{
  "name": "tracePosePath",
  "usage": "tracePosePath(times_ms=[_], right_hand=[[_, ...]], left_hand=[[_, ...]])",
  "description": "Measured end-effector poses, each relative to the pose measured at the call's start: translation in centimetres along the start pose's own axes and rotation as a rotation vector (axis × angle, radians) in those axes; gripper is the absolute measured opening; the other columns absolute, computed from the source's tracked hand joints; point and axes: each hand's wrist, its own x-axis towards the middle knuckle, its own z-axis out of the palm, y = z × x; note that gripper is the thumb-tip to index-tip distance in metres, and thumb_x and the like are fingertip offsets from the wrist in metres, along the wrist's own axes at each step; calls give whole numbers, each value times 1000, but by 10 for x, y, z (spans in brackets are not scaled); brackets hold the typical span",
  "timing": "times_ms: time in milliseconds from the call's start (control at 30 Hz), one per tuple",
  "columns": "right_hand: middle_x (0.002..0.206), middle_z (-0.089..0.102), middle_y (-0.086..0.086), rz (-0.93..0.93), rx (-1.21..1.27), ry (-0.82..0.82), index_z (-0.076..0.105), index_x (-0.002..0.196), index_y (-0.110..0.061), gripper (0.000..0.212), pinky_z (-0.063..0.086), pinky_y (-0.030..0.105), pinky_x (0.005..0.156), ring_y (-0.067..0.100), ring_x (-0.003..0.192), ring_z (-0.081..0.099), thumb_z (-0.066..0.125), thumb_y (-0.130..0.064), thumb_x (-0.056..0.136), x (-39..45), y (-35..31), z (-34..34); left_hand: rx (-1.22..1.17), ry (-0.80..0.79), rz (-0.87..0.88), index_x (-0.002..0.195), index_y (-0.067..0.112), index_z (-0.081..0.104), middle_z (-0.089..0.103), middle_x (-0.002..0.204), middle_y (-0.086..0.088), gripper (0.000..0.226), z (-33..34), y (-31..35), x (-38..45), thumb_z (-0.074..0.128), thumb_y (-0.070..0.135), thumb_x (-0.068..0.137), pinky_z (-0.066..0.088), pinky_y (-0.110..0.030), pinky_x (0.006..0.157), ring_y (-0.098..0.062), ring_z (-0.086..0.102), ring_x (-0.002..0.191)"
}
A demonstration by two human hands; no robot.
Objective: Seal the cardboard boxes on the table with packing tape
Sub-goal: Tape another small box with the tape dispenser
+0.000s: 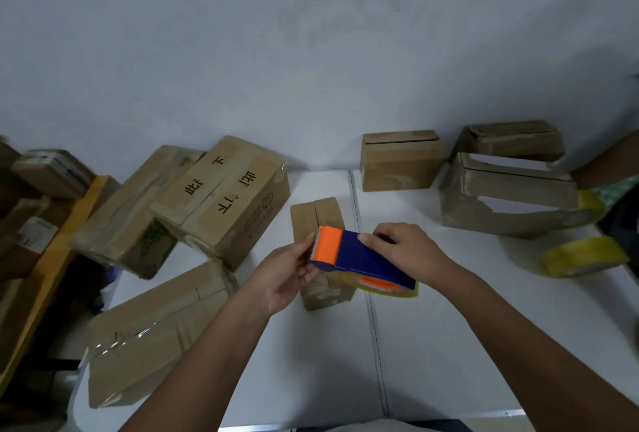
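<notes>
Our right hand (408, 251) grips the tape dispenser (359, 258) above the small box (321, 220) mid-desk; our left hand (287, 272) pinches its orange end. Bare desk (449, 345) lies along the near edge.

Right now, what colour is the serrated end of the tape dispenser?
Orange, on a dark blue body; the head view shows the tape dispenser best.

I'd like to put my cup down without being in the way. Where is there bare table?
The near right of the white table, beside the right hand and before the torn box and yellow tape roll, is bare. The left side is crowded with stacked boxes.
</notes>
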Motion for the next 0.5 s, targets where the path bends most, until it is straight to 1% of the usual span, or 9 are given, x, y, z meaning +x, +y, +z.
tracePosePath(times_ms=[100, 167, 233, 333, 433, 500], right_hand=[[90, 65, -13, -23, -13, -7, 59, 99, -27, 33, 48, 18, 67, 7, 81, 64, 45, -57, 94, 0, -3, -1], [89, 63, -14, -40, -24, -15, 58, 99, -28, 33, 46, 17, 65, 7, 80, 63, 45, -57, 94, -1, -5, -1], [87, 64, -14, -61, -34, -7, 60, 98, -27, 40, 43, 15, 62, 5, 77, 63, 40, -61, 93, -1, -8, -2], [84, 64, -13, -82, -55, 0, 62, 96, -26, 53, 42, 15, 62, 5, 74, 63, 33, -70, 85, 0, -10, -4], [81, 64, -13, -86, -100, 6, 62, 94, -25, 50, 45, 17, 64, 6, 73, 63, 38, -68, 89, 2, -9, -3], [79, 63, -14, -86, -122, 10, 62, 94, -24, 48, 45, 17, 63, 6, 72, 63, 39, -67, 91, 3, -7, -3]], left_hand=[[28, 12, -4, 93, 13, 69, 71, 91, -6, 14, 1, 2, -5, 64, 26, 95, 51, -22, 71, -11, 65, 84], [32, 27, -6, 90, 13, 70, 70, 92, -7, 12, 1, 1, -5, 62, 20, 97, 50, -22, 72, -12, 64, 86], [44, 45, 2, 92, 13, 70, 71, 90, -8, 13, 2, 0, -8, 59, 17, 98, 50, -22, 71, -13, 64, 86], [114, 94, 41, 96, 11, 68, 71, 87, -7, 13, 5, -2, -11, 57, 15, 100, 51, -22, 65, -14, 64, 84], [198, 161, 103, 103, 10, 66, 69, 90, -8, 16, 7, -6, -13, 50, 12, 102, 51, -23, 67, -15, 64, 86], [197, 160, 124, 100, 10, 66, 69, 87, -6, 18, 8, -9, -15, 48, 12, 103, 50, -23, 69, -14, 63, 84]])
